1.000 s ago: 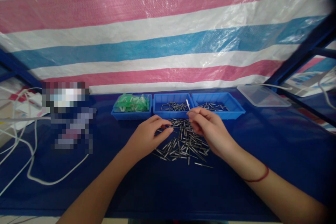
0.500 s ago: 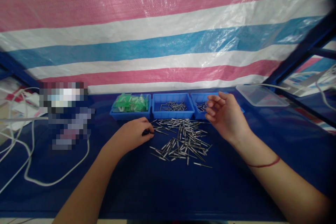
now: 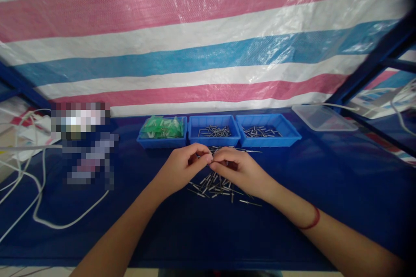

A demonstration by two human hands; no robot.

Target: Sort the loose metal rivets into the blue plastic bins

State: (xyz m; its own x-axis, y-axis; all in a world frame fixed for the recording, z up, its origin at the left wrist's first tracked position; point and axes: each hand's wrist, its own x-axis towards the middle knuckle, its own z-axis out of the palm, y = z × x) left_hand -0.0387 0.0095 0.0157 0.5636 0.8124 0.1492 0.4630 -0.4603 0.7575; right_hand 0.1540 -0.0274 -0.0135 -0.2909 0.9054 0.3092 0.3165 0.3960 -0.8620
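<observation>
My left hand [image 3: 184, 165] and my right hand [image 3: 244, 170] meet above a loose pile of silver blind rivets [image 3: 214, 184] on the blue tabletop. Thumb and fingers of each hand are pinched together, and the fingertips touch or nearly touch. Whatever small thing they hold is hidden by the fingers. Both hands cover part of the pile. Behind them stand blue bins: the middle bin [image 3: 214, 140] and the right bin [image 3: 271, 140] contain small metal pieces.
The left bin [image 3: 162, 142] holds green plastic packets [image 3: 162, 127]. A clear plastic lid [image 3: 325, 119] lies at the back right. White cables [image 3: 52, 227] run along the left side. A striped plastic sheet [image 3: 195, 60] hangs behind the table.
My right hand has come down and left from over the right bin to the pile, its fingers closing into a pinch. My left hand has moved right to meet it.
</observation>
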